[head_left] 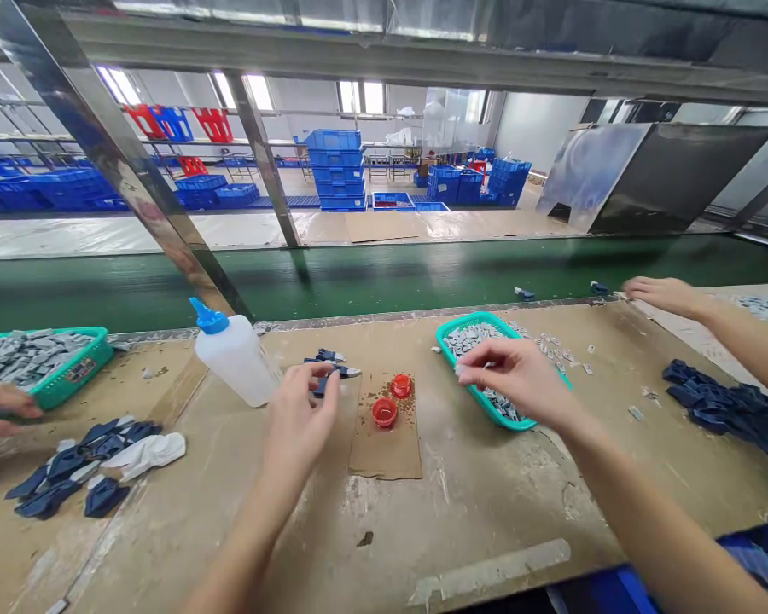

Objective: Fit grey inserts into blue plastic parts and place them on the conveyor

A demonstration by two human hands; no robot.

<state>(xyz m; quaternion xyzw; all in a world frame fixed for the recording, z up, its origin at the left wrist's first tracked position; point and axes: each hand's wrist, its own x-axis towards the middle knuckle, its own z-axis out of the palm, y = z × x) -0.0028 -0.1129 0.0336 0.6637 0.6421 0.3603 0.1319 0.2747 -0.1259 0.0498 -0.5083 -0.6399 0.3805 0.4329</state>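
Observation:
My right hand [512, 375] is over a green plastic basket [445, 328] filled with small grey-white pieces [477, 337]. Thumb and fingertips pinch one small grey-white piece [459, 369]. My left hand [304, 405] is raised over the table, thumb and fingers curved but apart, with nothing visible between them. Just behind it lie several navy fabric pieces with pale tips [333, 356], partly hidden by the fingers. Between my hands, two small red cups [385, 413] rest on a stained cardboard piece [384, 460]; the nearer one appears to hold liquid.
A white squeeze bottle [236, 358] with a blue cap stands left. Beyond the table runs a green conveyor belt [384, 273] with small navy pieces on it. Co-workers' hands reach in from left [3, 405] and right [669, 297]. A metal post [121, 170] slants at left.

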